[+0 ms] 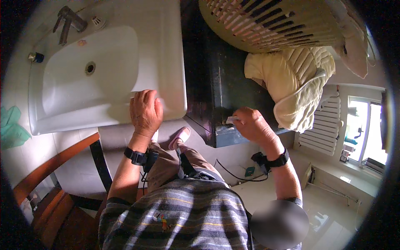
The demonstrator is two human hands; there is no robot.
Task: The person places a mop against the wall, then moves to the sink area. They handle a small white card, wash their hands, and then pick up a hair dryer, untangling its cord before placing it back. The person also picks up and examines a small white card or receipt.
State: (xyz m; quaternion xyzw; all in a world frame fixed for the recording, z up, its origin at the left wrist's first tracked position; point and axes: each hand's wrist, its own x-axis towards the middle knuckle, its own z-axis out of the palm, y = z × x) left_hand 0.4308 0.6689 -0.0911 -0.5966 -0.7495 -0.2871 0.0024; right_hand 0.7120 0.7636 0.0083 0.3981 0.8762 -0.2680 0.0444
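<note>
Over the front right corner of the white washbasin (162, 68) is my left hand (146, 109), its fingers curled and pointing away from me. Its fingertips are hidden, so I cannot tell whether it holds anything or rests on the rim. My right hand (252, 123) pinches a small white piece (232, 119), perhaps paper or cloth, above the near edge of a dark cabinet top (234, 84). To the right of this hand lies a quilted cream cloth (297, 84).
A slotted olive basket (268, 28) with things inside stands on the cabinet. The basin has a grey faucet (70, 23) and a drain (90, 68). A wooden chair (59, 165) stands at my left, near a green plastic bag (14, 128). A black cable (240, 177) hangs near my right wrist.
</note>
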